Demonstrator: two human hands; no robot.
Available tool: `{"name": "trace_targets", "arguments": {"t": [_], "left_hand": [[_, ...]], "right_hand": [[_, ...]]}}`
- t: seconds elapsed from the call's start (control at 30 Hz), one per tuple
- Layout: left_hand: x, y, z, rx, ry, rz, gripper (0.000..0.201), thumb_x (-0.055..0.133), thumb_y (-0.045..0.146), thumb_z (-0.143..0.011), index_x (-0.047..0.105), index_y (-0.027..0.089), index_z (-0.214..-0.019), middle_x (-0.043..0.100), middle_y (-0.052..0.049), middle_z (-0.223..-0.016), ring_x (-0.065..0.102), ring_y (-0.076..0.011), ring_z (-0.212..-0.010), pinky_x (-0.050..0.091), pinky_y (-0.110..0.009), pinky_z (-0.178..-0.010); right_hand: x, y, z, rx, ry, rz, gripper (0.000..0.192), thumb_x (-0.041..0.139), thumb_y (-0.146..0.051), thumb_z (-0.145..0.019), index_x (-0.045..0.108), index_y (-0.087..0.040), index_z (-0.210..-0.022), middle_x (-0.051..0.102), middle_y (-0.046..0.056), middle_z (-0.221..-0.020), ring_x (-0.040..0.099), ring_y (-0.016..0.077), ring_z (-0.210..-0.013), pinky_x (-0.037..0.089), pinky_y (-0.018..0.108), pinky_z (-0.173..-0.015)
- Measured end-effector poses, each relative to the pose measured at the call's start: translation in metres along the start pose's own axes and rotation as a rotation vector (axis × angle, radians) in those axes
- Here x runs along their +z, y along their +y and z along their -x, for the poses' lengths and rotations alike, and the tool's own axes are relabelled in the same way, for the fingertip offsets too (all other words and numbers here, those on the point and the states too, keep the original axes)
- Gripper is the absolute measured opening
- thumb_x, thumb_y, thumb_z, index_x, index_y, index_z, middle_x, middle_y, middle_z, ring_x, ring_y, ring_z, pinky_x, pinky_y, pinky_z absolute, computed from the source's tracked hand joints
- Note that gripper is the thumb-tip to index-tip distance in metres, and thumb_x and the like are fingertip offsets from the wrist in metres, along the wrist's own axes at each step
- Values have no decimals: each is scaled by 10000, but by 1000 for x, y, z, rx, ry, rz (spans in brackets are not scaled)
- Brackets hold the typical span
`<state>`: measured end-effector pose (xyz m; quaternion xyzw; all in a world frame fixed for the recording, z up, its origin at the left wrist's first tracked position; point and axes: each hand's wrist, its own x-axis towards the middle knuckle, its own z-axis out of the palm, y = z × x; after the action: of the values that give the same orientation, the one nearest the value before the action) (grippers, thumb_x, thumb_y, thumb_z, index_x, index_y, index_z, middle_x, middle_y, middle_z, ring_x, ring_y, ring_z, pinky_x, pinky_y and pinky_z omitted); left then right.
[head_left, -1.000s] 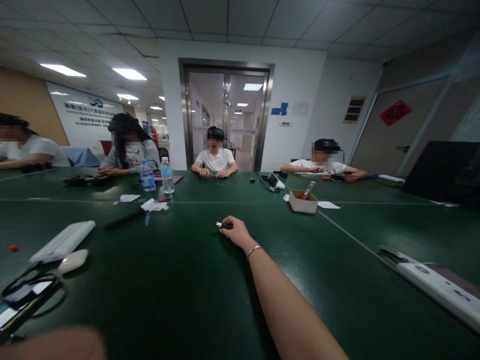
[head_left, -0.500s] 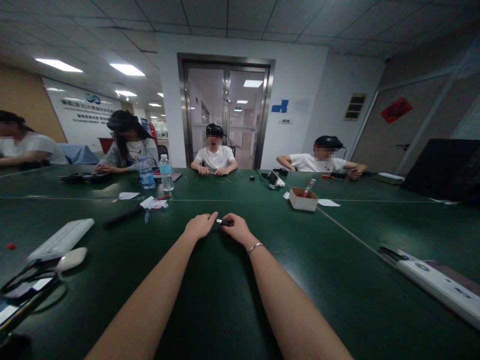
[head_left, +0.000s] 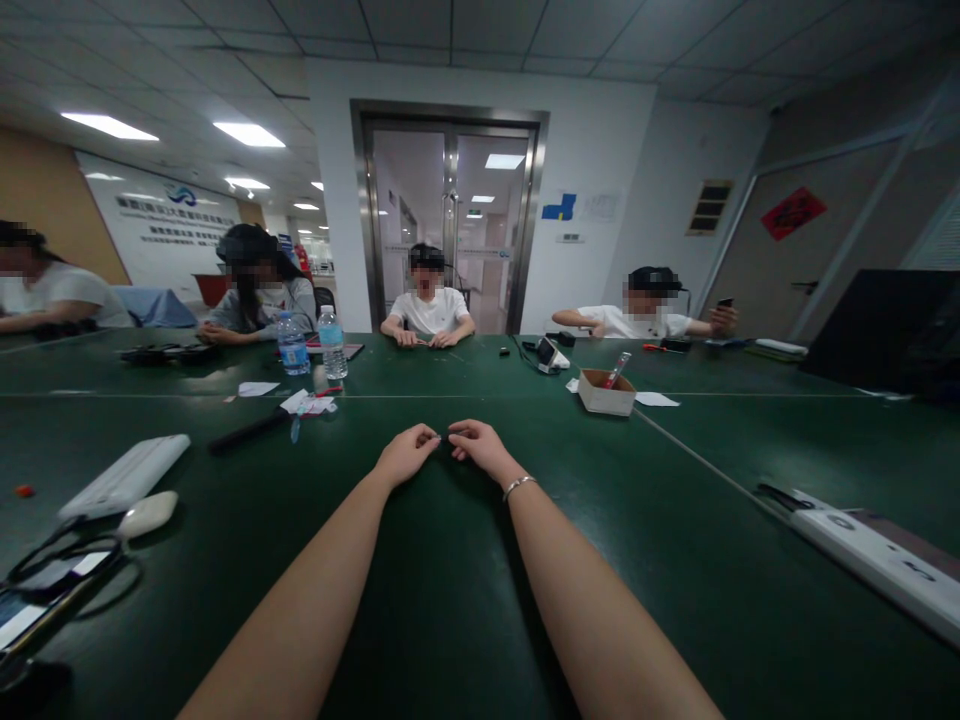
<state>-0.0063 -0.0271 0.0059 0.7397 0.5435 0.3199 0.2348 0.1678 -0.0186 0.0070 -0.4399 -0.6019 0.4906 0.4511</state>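
Note:
Just above the green table (head_left: pixel 450 560), near its middle, my two hands almost meet at the fingertips. My left hand (head_left: pixel 409 452) is closed in a pinch, and a tiny dark and silvery bit shows at its fingertips. My right hand (head_left: pixel 480 448), with a silver bracelet at the wrist, has its fingers curled together, tips toward the left hand. What sits inside the fingers of either hand is mostly hidden and too small to name. A narrow gap separates the hands.
Left are a white box-like case (head_left: pixel 127 475), a cream mouse-like object (head_left: pixel 150 515), cables and a phone (head_left: pixel 52 600). Farther off stand two water bottles (head_left: pixel 330 345) and an open cardboard box (head_left: pixel 606 395). A long white device (head_left: pixel 870 560) lies right. Several people sit across the table.
The small black object with a silver end, plain in my right fingers before, is now mostly hidden. My left fingers have closed into a pinch. A person at right has raised a dark object.

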Motion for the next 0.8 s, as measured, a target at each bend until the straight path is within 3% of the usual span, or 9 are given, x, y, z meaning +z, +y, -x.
{"name": "trace_targets", "arguments": {"t": [0.27,0.5,0.67,0.73,0.8], "left_hand": [[5,-6,-2,93,74,114,264,518,388,-763,581,216,-953,593,-4,-792,531,-133,-680,419,-246,-646],[4,-3,0,3,-5,111,326,449,481,-782,586,207,-893,610,-1,-758,545,-147,-687,422,-260,-662],[4,-4,-1,26,1,132,334,410,490,-798,580,215,-883,605,8,-736,551,-146,-681,418,-255,-661],[3,-4,-1,33,-10,128,341,409,500,-796,583,219,-877,604,10,-733,549,-144,-677,416,-252,-657],[2,-3,0,32,-25,114,354,402,512,-796,588,220,-872,606,10,-741,547,-144,-677,415,-251,-657]], "right_hand": [[-1,-2,0,28,19,-70,104,580,-117,-809,570,-91,-909,571,-9,-522,554,74,-437,447,144,-409],[-6,-3,3,24,-51,-152,342,639,42,-664,582,-126,-956,593,14,-782,601,66,-562,514,155,-535],[-6,-5,3,129,-68,-188,208,591,-126,-805,525,-93,-1000,605,43,-682,634,112,-570,535,183,-537],[-7,-5,3,126,-93,-173,171,579,-117,-810,531,-97,-973,596,32,-666,625,104,-537,527,172,-505],[-9,-5,4,95,-125,-195,254,622,-38,-742,540,-120,-969,587,11,-715,633,94,-567,531,161,-535]]}}
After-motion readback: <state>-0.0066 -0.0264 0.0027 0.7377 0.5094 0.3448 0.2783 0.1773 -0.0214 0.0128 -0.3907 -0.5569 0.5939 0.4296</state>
